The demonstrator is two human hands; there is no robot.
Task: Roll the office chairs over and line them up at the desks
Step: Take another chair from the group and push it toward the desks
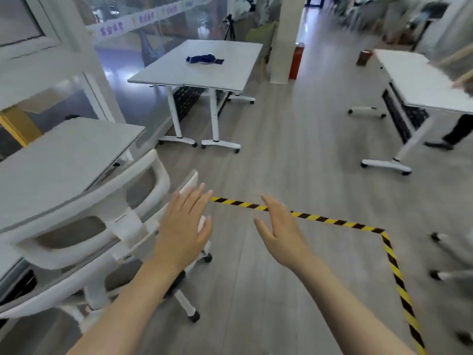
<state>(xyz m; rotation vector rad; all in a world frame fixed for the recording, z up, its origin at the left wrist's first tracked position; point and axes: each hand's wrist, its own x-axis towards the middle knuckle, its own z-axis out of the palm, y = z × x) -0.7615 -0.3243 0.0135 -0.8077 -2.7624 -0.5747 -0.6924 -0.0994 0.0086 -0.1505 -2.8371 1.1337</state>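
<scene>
A white office chair [84,221] with grey mesh panels stands at the lower left, tucked against the near grey desk [64,160]. My left hand [183,226] hovers with fingers spread just right of the chair's backrest and holds nothing. My right hand [279,231] is also spread and empty, over bare floor. The wheeled base of another chair [445,262] shows blurred at the right edge. A second desk [204,62] stands ahead in the middle, a third desk [419,80] at the right.
Yellow-black tape [332,221] marks a line across the grey floor and turns down at the right. A dark blue cloth [204,59] lies on the middle desk. A white pillar [289,39] and red box [297,60] stand behind. A person's leg [455,131] is beside the right desk.
</scene>
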